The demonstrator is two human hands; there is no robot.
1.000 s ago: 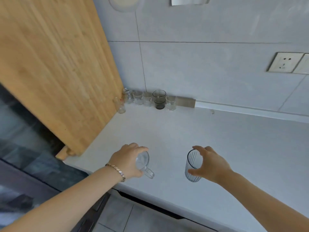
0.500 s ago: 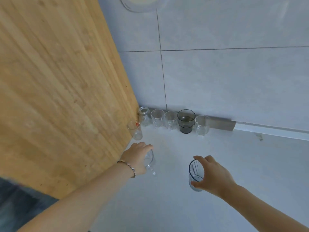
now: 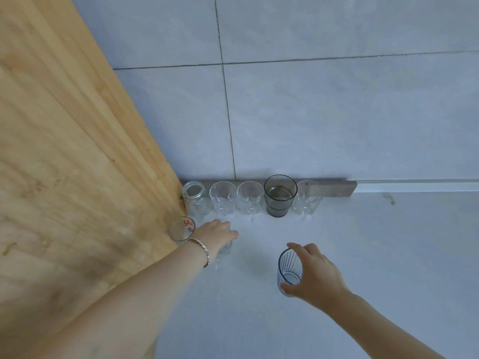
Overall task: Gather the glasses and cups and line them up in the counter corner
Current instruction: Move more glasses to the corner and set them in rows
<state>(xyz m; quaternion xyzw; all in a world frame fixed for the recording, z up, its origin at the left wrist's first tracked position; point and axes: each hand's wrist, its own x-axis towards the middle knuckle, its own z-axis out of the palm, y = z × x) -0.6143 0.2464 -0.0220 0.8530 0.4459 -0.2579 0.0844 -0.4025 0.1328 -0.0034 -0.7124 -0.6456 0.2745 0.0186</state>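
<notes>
Both arms reach in from the bottom of the frame. Left hand (image 3: 216,235) sits left of center, palm down, fingers curled over something. Right hand (image 3: 315,274) at lower right, thumb and fingers wrapped in a grip.

Soft even daylight, faint shadows, wide-angle edge distortion, slight blur

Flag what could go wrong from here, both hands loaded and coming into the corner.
1. The left hand covers its clear mug right beside the red-printed glass and close to the back row; setting down half-blind, it could knock one over.
2. The mug's handle sticks out toward the person and could snag.
3. The right hand pinches the striped glass by its rim; that grip could slip.
</notes>
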